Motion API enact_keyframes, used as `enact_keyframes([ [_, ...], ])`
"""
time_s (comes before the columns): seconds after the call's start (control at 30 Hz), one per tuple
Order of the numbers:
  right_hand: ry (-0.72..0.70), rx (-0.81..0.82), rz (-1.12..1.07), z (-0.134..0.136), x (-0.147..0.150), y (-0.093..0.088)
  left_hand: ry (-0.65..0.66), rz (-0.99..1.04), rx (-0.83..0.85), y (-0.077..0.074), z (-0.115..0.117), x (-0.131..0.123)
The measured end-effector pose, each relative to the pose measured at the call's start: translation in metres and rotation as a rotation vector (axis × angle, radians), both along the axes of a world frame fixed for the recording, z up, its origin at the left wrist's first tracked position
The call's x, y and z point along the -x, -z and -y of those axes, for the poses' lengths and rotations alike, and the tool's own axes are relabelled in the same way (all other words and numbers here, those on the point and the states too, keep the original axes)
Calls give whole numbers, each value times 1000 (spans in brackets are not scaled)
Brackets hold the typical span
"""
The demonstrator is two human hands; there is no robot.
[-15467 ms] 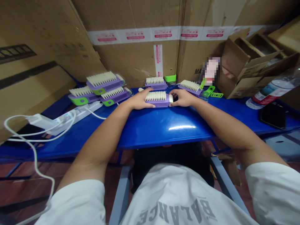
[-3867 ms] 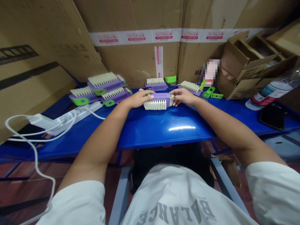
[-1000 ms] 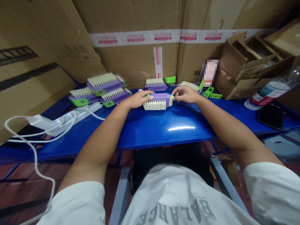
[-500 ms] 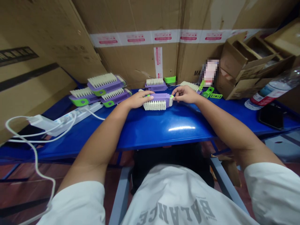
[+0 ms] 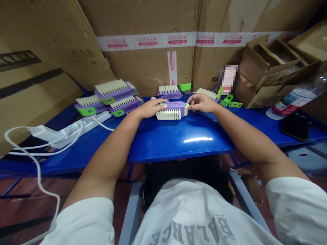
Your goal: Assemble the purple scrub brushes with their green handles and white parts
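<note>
My left hand (image 5: 150, 109) and right hand (image 5: 201, 103) are grasping a purple brush (image 5: 173, 105) by both ends, bristles toward me, on the blue table (image 5: 176, 143) near its far edge. More brushes (image 5: 113, 87) sit piled at upper left, against cardboard boxes (image 5: 150, 68).

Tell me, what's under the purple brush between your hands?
The purple brush sits on a shiny blue table. The brush covers the spot right under it, so nobody can see that bit.
</note>
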State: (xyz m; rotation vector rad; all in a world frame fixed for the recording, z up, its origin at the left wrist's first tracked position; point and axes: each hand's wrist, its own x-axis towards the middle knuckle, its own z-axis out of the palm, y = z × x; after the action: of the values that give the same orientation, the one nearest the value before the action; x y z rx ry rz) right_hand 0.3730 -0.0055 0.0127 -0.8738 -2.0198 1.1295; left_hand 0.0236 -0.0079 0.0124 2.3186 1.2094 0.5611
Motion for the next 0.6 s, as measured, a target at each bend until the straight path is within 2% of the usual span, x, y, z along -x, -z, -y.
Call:
enact_keyframes([
  [0.6,4,2,-4,2,1,-1,-1,-25,7,-3,3,-1],
])
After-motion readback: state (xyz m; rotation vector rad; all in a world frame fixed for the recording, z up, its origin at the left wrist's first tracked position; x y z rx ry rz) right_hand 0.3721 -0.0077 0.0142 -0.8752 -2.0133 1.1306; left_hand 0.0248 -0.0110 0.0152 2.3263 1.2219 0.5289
